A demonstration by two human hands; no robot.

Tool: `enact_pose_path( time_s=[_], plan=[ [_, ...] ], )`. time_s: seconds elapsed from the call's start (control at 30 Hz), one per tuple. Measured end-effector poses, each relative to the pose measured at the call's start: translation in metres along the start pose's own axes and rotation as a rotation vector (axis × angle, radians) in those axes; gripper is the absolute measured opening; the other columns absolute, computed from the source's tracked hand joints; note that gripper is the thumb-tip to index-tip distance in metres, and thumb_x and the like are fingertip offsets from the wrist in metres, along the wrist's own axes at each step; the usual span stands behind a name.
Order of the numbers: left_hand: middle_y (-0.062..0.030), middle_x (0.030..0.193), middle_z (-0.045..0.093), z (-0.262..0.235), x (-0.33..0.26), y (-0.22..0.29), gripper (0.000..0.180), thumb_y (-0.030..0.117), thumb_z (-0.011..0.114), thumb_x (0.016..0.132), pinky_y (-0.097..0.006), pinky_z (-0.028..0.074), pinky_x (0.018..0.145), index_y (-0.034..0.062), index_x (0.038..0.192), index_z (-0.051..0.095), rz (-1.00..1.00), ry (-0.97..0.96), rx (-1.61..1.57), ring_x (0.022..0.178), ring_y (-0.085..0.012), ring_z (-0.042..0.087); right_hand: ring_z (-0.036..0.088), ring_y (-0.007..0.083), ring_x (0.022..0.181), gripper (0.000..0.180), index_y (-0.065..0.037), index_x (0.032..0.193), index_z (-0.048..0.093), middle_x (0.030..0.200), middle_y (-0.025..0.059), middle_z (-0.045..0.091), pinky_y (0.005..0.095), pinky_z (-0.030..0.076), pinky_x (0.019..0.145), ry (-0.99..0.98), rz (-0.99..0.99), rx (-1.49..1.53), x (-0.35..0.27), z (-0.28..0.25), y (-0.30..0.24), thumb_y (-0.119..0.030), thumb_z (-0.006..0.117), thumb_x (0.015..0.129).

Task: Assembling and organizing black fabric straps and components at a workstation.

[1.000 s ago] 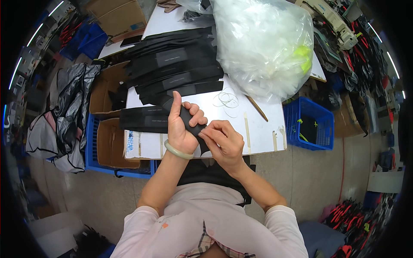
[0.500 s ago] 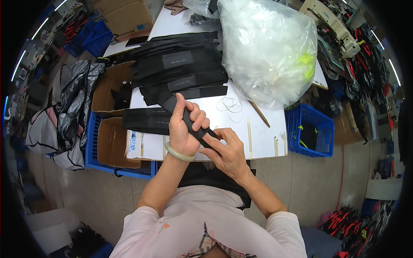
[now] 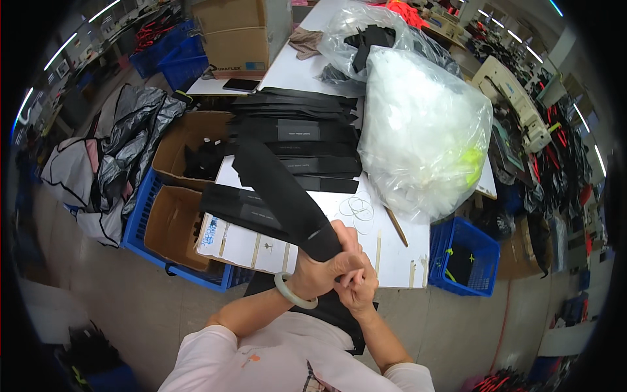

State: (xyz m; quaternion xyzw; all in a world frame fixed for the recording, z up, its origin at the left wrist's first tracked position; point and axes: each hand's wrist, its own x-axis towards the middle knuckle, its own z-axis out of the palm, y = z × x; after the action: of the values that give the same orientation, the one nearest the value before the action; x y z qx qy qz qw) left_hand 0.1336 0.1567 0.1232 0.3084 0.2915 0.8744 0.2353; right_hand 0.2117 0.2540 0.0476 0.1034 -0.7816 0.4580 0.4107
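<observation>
A wide strip of black fabric slants from the far left down to my hands, above the table's near edge. My left hand, with a pale bangle at the wrist, is closed around its near end. Close against it, my right hand has its fingers curled at the same end; the left hand partly hides what they grip. Under the strip lies another flat black strip with a grey patch. Beyond are stacked black fabric pieces, some with the same patch.
Right of the stack stands a clear bag of white filling. A brown stick-like tool and loose pale thread lie near it. Cardboard boxes in a blue crate flank the table's left; another blue crate stands right.
The strip, bunched in my hands before, now stretches out toward the far left. My left hand has turned and moved nearer, closing over the strip's end beside the right hand. The view has shifted.
</observation>
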Motion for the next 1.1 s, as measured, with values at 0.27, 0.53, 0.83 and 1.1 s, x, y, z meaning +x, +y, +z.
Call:
enact_pose_path(
  time_s=[0.27,0.53,0.83,1.1],
  plan=[
    [-0.0065,0.064,0.047,0.002,0.0,0.001,0.034,0.029,0.053,0.1,-0.026,0.046,0.052,0.0022,0.08,0.046,-0.009,0.076,-0.127,0.05,-0.0115,0.048,0.06,0.0235,0.078,0.021,-0.005,0.079,0.063,0.089,0.0133,0.061,0.0298,0.048,0.065,0.004,0.086,0.057,0.011,-0.006,-0.022,0.006,0.076,0.066],
    [-0.01,0.087,0.065,-0.022,0.006,-0.027,0.048,0.041,0.046,0.101,-0.03,0.049,0.079,-0.0028,0.094,0.065,-0.087,0.185,0.31,0.083,-0.0158,0.062,0.058,0.0098,0.086,0.007,0.003,0.086,0.064,0.091,0.0061,0.065,0.0228,0.045,0.077,0.066,0.959,0.521,0.035,-0.028,-0.021,0.001,0.07,0.082],
    [-0.015,0.102,0.063,-0.031,-0.074,-0.047,0.024,0.009,0.071,0.081,-0.037,0.051,0.084,-0.002,0.102,0.065,0.043,-0.326,1.208,0.097,-0.031,0.064,0.062,0.0248,0.082,0.018,-0.004,0.086,0.069,0.087,0.0063,0.065,0.0354,0.048,0.075,-0.15,-0.05,-0.571,-0.028,-0.107,0.053,-0.007,0.075,0.069],
    [-0.018,0.148,0.035,-0.059,-0.095,-0.104,0.078,0.007,0.076,0.07,-0.05,0.023,0.114,0.0041,0.14,0.042,-0.147,-0.664,1.64,0.141,-0.0377,0.028,0.053,0.0227,0.121,0.036,-0.015,0.111,0.07,0.122,0.0012,0.064,0.0436,0.034,0.103,-0.312,0.151,-0.688,-0.111,-0.119,0.06,-0.025,0.075,0.077]
  ],
)
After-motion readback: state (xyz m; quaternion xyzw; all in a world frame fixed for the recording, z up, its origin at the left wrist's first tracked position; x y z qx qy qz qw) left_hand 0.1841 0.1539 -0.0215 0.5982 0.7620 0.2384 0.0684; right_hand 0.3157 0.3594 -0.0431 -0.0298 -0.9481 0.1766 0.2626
